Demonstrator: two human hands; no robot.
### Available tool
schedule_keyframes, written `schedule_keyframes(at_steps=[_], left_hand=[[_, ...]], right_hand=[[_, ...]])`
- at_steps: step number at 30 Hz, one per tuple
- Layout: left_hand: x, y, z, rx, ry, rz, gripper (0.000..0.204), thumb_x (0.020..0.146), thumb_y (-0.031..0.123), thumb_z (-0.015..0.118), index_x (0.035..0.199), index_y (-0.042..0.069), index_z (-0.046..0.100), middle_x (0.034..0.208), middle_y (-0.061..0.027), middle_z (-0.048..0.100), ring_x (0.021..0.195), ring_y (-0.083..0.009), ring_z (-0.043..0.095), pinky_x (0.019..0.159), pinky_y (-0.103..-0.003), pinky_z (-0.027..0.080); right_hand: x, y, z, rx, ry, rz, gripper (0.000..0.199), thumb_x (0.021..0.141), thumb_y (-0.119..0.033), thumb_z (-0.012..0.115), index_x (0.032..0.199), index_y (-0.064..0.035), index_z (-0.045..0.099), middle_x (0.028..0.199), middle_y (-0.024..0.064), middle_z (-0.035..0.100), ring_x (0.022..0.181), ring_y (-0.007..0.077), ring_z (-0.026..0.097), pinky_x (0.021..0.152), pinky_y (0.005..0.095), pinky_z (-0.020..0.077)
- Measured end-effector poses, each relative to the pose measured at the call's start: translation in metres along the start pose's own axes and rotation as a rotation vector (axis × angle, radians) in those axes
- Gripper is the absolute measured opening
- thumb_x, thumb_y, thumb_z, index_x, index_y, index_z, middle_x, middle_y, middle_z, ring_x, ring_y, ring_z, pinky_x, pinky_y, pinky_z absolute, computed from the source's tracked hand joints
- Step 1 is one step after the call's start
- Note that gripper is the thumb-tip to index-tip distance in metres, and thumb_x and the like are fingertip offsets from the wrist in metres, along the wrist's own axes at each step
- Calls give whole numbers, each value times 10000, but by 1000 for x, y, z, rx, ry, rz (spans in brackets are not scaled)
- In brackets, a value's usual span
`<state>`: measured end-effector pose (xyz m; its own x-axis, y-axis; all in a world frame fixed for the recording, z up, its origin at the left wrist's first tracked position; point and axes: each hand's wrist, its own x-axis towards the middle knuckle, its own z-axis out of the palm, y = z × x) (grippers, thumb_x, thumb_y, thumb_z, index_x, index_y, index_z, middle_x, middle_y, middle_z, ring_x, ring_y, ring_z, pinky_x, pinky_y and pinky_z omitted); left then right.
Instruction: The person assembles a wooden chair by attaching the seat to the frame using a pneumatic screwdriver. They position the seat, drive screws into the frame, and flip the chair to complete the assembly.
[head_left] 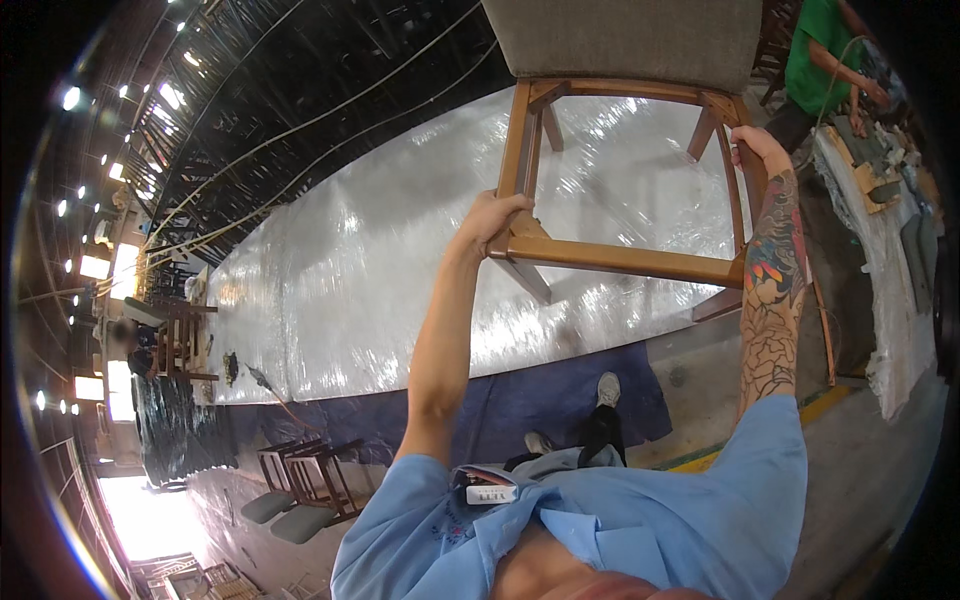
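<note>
A wooden chair frame (620, 259) with an open seat stands on a long table (370, 260) wrapped in clear plastic. Its upholstered grey-brown back (630, 40) is at the far side. My left hand (490, 220) is closed round the left side rail, close to the near corner. On the right side rail, farther back, my right hand (762, 148) has its fingers curled over the wood. Through the open seat, the shiny plastic and parts of the chair's legs show.
Another person in a green top (822, 60) works at the far right, beside a plastic-covered surface (870, 260) with scraps on it. Chairs with grey seats (300, 522) stand at lower left. Dark stacked frames (330, 90) rise behind the table. A dark blue sheet (500, 400) lies on the floor.
</note>
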<state>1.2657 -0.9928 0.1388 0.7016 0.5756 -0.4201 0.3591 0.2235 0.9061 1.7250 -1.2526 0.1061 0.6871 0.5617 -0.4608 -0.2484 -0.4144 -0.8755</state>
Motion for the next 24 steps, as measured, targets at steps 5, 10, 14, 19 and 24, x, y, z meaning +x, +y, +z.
schedule_keyframes(at_steps=[5,10,14,19,24], left_hand=[[-53,-9,-1,232,63,55,347,770,157,670,1043,-46,601,835,-94,647,702,-166,651,641,-304,536],[-171,-102,-9,229,268,182,409,721,138,658,1079,-41,573,878,-196,650,881,-299,660,789,-410,523],[-273,-112,-43,329,162,393,488,725,90,658,1160,-59,495,880,-280,645,875,-420,664,778,-449,536],[-482,-92,-120,497,362,509,389,702,70,674,1003,-67,469,758,-235,633,730,-431,656,629,-466,530],[-652,-89,-164,774,511,551,449,683,79,680,1055,-50,464,764,-205,624,700,-403,657,581,-459,507]], right_hand=[[-68,5,5,62,76,-108,148,777,-169,640,792,-31,589,725,66,599,599,196,600,530,339,506],[-273,53,73,212,223,-317,185,783,-196,604,870,-33,591,786,54,588,685,175,590,635,307,501],[-383,110,101,373,430,-483,267,794,-233,572,970,-33,598,820,45,576,723,165,576,695,287,488],[-457,138,224,413,209,-523,334,799,-250,546,1056,-37,571,832,48,574,715,174,576,684,290,487],[-520,166,343,538,-39,-511,404,807,-271,508,1137,-41,549,844,40,558,707,172,554,680,303,476]])
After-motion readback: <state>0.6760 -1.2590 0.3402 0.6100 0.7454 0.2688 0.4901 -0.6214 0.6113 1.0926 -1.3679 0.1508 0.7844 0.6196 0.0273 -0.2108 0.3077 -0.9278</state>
